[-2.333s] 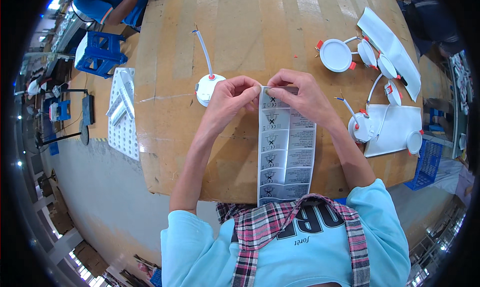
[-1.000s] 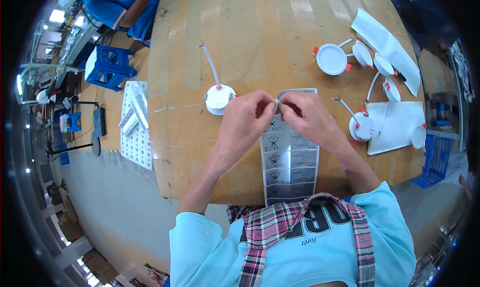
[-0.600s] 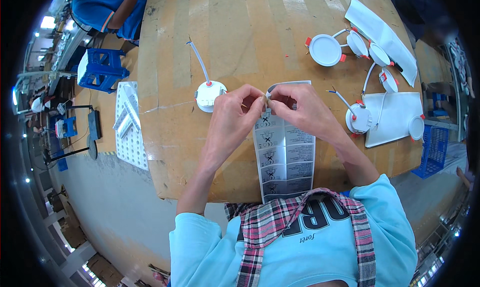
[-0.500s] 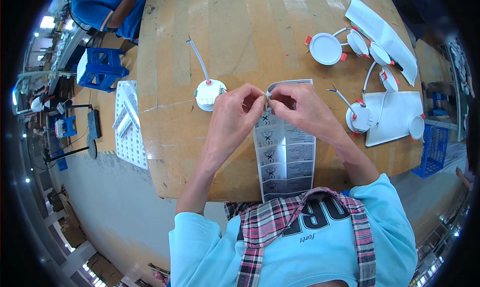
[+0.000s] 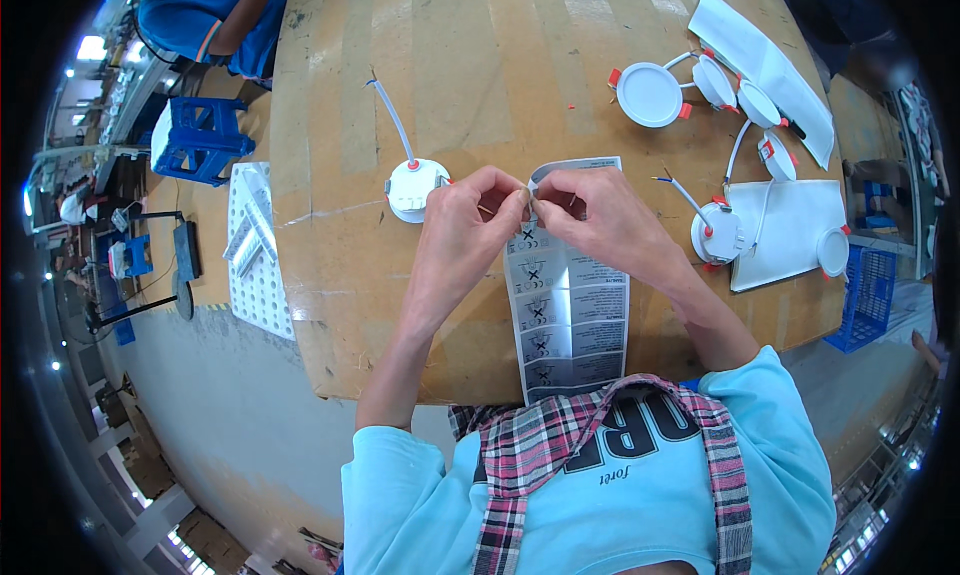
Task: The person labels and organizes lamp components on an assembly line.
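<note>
A light-blue long-sleeved top with sleeves pushed up past the elbows, bare forearms, and a red, white and grey plaid apron bib with straps.

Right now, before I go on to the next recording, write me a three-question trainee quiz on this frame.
1. True or false: both hands pinch at the top edge of the label sheet.
2. Which lies nearest the left hand? A) the round white lamp with a cable B) the blue crate C) the white perforated tray
3. Fill in: the sheet's lower end hangs over the edge of the wooden ___.

Key: 1 true; 2 A; 3 table. The right hand meets the left at the sheet's top.
</note>
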`<state>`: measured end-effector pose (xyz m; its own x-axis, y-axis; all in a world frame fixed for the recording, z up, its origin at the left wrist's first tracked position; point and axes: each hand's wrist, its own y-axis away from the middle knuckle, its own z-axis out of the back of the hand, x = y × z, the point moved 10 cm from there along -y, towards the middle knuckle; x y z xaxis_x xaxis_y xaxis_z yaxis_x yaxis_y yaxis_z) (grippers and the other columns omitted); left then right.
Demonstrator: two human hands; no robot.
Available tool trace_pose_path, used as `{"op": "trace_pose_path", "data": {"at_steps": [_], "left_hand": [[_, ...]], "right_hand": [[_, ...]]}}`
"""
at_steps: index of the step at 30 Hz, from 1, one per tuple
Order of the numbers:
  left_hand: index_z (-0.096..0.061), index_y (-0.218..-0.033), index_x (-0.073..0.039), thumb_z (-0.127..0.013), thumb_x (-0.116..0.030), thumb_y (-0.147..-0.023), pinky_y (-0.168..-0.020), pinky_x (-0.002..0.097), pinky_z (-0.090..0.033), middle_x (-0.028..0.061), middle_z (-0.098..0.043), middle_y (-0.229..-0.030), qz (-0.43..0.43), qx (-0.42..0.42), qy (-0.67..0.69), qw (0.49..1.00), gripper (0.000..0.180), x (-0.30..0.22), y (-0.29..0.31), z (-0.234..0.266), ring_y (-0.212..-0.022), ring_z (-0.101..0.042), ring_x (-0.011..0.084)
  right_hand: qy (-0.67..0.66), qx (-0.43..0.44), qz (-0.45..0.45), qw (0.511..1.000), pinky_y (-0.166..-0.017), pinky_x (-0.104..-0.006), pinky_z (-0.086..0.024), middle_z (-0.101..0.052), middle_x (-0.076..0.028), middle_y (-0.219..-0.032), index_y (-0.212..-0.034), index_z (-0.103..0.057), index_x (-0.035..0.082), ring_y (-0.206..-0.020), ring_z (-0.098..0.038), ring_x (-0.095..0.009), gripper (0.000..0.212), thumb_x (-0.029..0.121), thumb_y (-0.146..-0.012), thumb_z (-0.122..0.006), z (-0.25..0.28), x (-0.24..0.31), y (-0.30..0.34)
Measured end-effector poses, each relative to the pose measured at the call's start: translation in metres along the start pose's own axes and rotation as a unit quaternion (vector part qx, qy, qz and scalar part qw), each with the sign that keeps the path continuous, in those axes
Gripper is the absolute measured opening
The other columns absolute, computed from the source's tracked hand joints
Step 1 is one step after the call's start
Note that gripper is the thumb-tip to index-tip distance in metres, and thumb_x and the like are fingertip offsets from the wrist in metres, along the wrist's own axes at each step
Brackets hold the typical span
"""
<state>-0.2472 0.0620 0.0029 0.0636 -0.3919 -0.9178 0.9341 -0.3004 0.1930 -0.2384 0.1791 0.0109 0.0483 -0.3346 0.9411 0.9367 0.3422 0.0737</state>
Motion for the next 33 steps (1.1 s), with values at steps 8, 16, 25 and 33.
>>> {"op": "trace_pose_path", "data": {"at_steps": [8,16,25,33], "left_hand": [[-0.063,-0.086,0.004,-0.060,-0.006,-0.088,-0.062,0.0234,-0.052,0.0075,-0.067,-0.072,-0.027,-0.010,-0.053,0.998,0.012,-0.007,0.003,-0.003,-0.068,-0.065,0.0102],[-0.062,-0.080,0.005,-0.063,-0.005,-0.082,-0.057,0.0292,-0.051,0.0132,-0.067,-0.069,-0.059,-0.057,-0.083,0.993,0.010,-0.009,0.005,-0.002,-0.062,-0.066,0.0170],[-0.058,-0.093,0.001,-0.055,-0.012,-0.093,-0.065,0.0232,-0.050,0.0010,-0.061,-0.079,-0.006,-0.016,0.083,0.996,0.012,0.034,-0.010,0.001,-0.073,-0.060,0.0083],[-0.049,-0.100,-0.001,-0.049,-0.014,-0.096,-0.062,0.0217,-0.048,0.0016,-0.062,-0.077,0.061,-0.013,0.271,0.961,0.013,0.063,-0.018,-0.013,-0.068,-0.058,0.0045]], "right_hand": [[0.038,-0.005,-0.014,0.999,-0.062,-0.0364,-0.048,-0.063,-0.020,-0.073,-0.088,-0.062,-0.011,-0.066,-0.064,-0.029,0.021,0.009,-0.081,-0.058,-0.001,0.000,0.002],[0.063,-0.032,0.003,0.997,-0.061,-0.0394,-0.047,-0.062,-0.022,-0.072,-0.084,-0.062,-0.010,-0.066,-0.062,-0.034,0.019,0.008,-0.080,-0.058,-0.004,-0.003,0.004],[-0.053,0.030,-0.036,0.997,-0.062,-0.0301,-0.046,-0.062,-0.011,-0.070,-0.089,-0.063,-0.007,-0.066,-0.061,-0.017,0.019,0.010,-0.085,-0.055,-0.004,-0.028,-0.004],[0.009,-0.058,-0.002,0.998,-0.066,-0.0277,-0.050,-0.065,-0.011,-0.078,-0.092,-0.065,-0.004,-0.068,-0.062,-0.018,0.019,0.014,-0.087,-0.059,0.024,-0.018,-0.007]]}}
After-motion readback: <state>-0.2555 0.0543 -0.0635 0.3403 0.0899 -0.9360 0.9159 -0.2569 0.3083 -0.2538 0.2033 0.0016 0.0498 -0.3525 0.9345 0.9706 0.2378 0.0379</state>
